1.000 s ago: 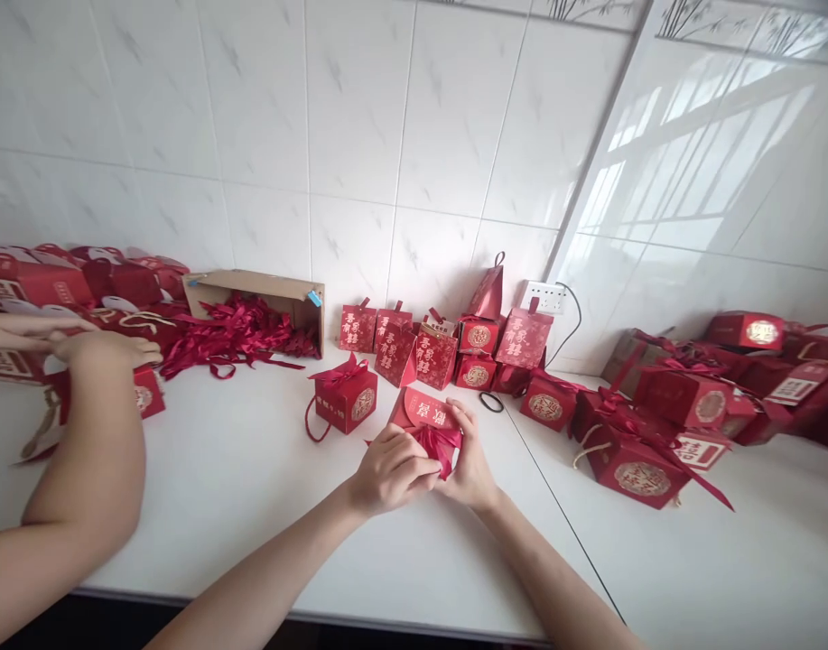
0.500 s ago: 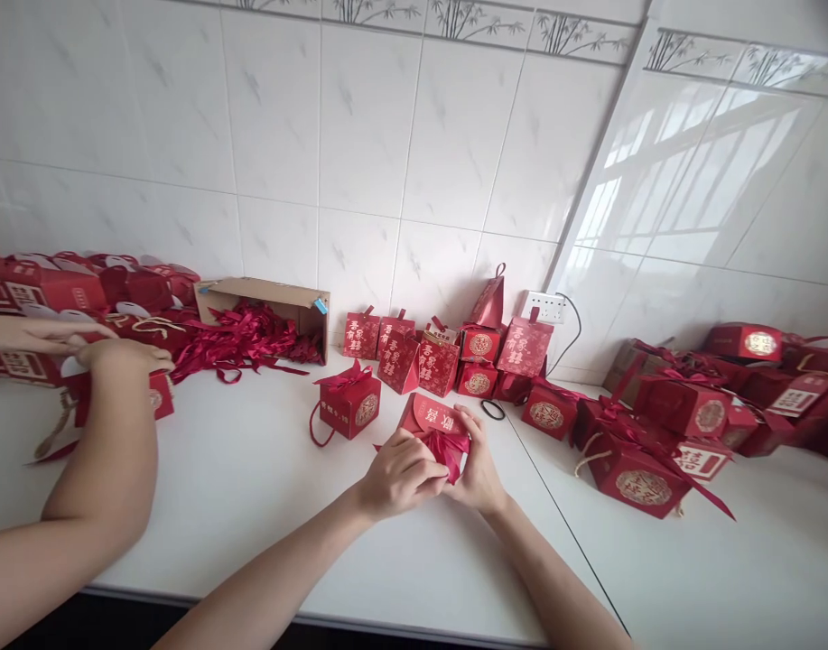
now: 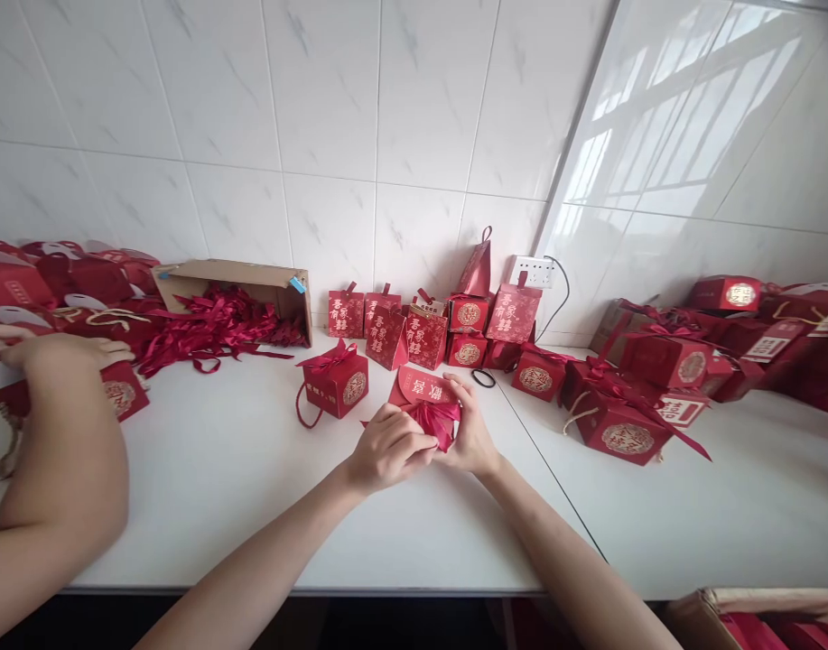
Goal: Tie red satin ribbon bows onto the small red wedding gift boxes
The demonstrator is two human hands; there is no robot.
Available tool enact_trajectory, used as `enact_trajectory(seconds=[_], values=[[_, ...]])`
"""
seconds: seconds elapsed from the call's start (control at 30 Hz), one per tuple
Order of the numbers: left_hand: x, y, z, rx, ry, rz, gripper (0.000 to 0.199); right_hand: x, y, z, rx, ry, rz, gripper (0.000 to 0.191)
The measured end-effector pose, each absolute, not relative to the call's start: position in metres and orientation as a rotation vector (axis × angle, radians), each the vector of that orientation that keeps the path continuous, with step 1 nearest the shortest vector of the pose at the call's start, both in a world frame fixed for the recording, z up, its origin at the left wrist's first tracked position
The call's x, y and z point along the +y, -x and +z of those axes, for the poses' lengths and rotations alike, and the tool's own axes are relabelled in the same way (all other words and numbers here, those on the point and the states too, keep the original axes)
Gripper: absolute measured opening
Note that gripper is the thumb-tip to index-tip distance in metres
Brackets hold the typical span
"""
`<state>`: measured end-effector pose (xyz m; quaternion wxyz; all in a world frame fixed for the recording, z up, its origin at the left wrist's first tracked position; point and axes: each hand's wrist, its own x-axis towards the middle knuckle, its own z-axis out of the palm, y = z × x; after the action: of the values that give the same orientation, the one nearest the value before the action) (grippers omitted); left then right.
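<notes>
Between my hands is a small red gift box (image 3: pixel 414 386) with gold lettering on its rounded flap. A shiny dark red ribbon (image 3: pixel 439 417) is gathered across its near side. My left hand (image 3: pixel 392 447) pinches the ribbon low on the box. Wrapped round the right side of the box, my right hand (image 3: pixel 473 431) steadies it, thumb side towards me. The underside of the box is hidden by my fingers. Just left of it stands a finished-looking red box with a bow (image 3: pixel 337 379) and a cord handle.
A cardboard box (image 3: pixel 234 271) lies on its side, spilling red ribbons (image 3: pixel 217 329). Red boxes (image 3: pixel 420 334) line the wall, with more piled right (image 3: pixel 630 433). A co-worker's arm (image 3: pixel 75 433) handles a box at left. A black band (image 3: pixel 483 377) lies nearby; an open carton (image 3: pixel 758 605) stands lower right.
The view has tilted down and shifted right, bringing the lower-right carton into sight. Both my hands keep nearly the same hold on the box and ribbon.
</notes>
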<state>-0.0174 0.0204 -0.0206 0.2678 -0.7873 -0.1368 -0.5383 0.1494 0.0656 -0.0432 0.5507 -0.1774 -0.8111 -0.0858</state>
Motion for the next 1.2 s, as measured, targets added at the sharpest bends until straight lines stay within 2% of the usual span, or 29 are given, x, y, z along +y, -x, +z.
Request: enact_trajectory(seconds=[1.2], values=[[0.0177, 0.0153, -0.0180, -0.390, 2.121, -1.473, 0.003, 0.0618, -0.1547, -0.0406, -1.970, 0.471, -0.172, 0.092]])
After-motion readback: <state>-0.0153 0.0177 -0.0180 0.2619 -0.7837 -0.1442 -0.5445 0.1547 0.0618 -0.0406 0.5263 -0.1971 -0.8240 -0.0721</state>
